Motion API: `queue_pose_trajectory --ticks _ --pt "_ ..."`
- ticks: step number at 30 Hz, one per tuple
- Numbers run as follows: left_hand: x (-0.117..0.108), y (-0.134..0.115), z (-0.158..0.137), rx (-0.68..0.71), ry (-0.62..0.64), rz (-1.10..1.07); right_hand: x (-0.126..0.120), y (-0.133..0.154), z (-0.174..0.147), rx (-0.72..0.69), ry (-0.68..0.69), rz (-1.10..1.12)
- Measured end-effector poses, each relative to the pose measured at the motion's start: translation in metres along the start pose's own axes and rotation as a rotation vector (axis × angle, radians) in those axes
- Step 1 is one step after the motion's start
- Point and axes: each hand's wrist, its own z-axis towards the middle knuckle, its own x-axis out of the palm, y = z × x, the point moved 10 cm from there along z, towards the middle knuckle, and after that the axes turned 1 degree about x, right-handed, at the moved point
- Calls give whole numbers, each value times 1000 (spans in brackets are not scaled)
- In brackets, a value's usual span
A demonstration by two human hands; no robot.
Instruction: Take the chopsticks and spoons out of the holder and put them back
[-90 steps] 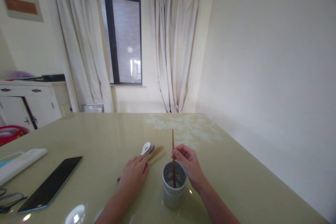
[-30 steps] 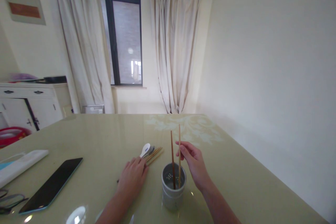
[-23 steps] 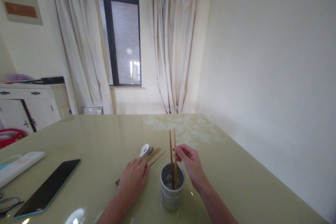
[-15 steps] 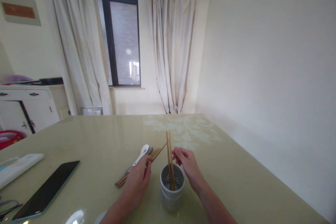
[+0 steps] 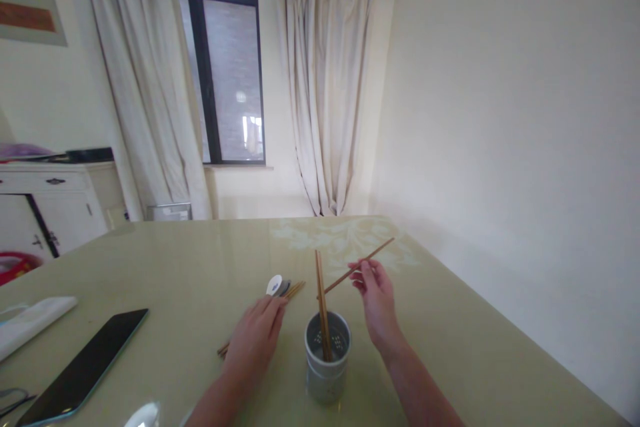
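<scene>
Right hand (image 5: 377,295) pinches thin brown wooden chopstick (image 5: 382,247), slanted. Left hand (image 5: 255,332) lies over tan wooden chopstick bundle (image 5: 296,289) and white oval spoon (image 5: 275,285); grip unclear. Between hands, grey cylindrical metal cup (image 5: 326,379) holds two brown wooden sticks (image 5: 323,312).

Right of the right hand (image 5: 378,297), open tabletop (image 5: 450,340) gives passage toward the wall (image 5: 510,147). Left of that hand, the grey cup (image 5: 326,380) and two standing chopsticks (image 5: 325,333) obstruct a low sweep to the left hand (image 5: 254,333); the held chopstick (image 5: 344,277) overlaps the pair in view, contact unclear. Left of the left hand, tabletop runs open to the black-screened device (image 5: 87,368).
</scene>
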Motion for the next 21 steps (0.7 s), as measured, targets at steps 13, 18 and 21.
queue_pose_trajectory --ticks 13,18,21 --pt "-3 21 -2 -186 255 420 19 26 -14 16 201 55" --pt "-2 23 -3 -205 248 383 42 15 -28 42 335 -85" --pt "0 25 -4 -208 257 362 47 11 -32 54 377 -157"
